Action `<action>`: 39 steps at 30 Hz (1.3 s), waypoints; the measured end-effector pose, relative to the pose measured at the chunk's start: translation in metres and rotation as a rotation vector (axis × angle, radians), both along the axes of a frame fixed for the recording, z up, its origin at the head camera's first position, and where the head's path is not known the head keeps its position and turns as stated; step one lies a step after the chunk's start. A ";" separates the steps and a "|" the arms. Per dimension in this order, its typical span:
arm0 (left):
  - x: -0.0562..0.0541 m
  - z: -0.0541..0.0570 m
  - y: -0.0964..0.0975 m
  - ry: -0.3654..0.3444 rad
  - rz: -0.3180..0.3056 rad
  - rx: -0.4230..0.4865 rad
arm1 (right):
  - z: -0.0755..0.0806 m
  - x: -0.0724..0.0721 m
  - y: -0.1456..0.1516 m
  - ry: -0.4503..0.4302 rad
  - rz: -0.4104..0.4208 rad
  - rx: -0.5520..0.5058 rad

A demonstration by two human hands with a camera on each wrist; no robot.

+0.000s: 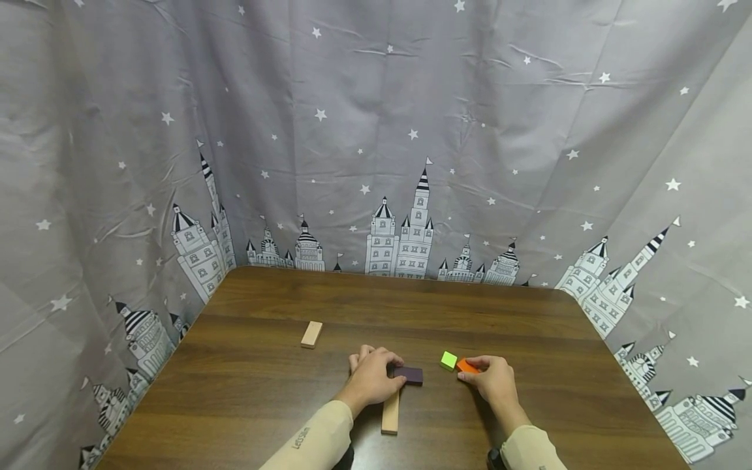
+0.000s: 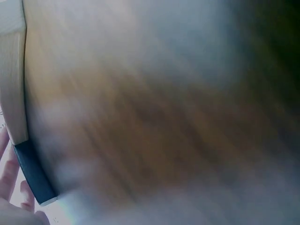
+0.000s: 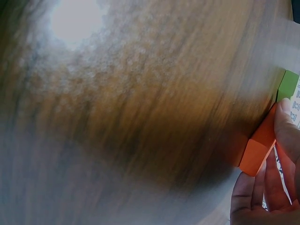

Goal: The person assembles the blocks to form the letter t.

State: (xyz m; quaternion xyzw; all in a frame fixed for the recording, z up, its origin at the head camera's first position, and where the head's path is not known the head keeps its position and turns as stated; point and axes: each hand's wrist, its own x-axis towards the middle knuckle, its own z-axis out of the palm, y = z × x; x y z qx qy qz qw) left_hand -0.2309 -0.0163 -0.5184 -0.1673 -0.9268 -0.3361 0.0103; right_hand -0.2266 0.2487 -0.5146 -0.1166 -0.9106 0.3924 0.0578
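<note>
My left hand (image 1: 371, 375) holds a dark purple wooden block (image 1: 412, 375) by its left end, thumb on the near side and fingers beyond. Directly below it, a long pale wood block (image 1: 390, 416) lies lengthwise, its far end meeting the purple one; both show in the left wrist view, where the purple block (image 2: 35, 174) looks nearly black. With thumb and fingertips, my right hand (image 1: 498, 384) pinches an orange block (image 1: 467, 367). A lime green block (image 1: 449, 360) sits at the orange block's far left corner. In the right wrist view the orange block (image 3: 258, 145) lies low on the tabletop.
Another pale wood block (image 1: 312, 334) lies apart, farther back on the left of the brown wooden table (image 1: 252, 391). A grey curtain (image 1: 352, 130) printed with castles and stars hangs behind the table and along both sides.
</note>
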 end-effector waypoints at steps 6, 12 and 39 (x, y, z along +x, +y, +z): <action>0.002 0.002 -0.003 -0.012 -0.028 -0.018 | -0.001 0.000 0.001 0.004 0.007 0.003; 0.001 0.001 -0.006 -0.030 -0.037 0.004 | 0.000 0.000 0.000 -0.008 0.005 -0.003; -0.003 0.006 -0.025 -0.120 -0.176 -0.037 | -0.001 0.001 0.000 -0.006 0.001 0.000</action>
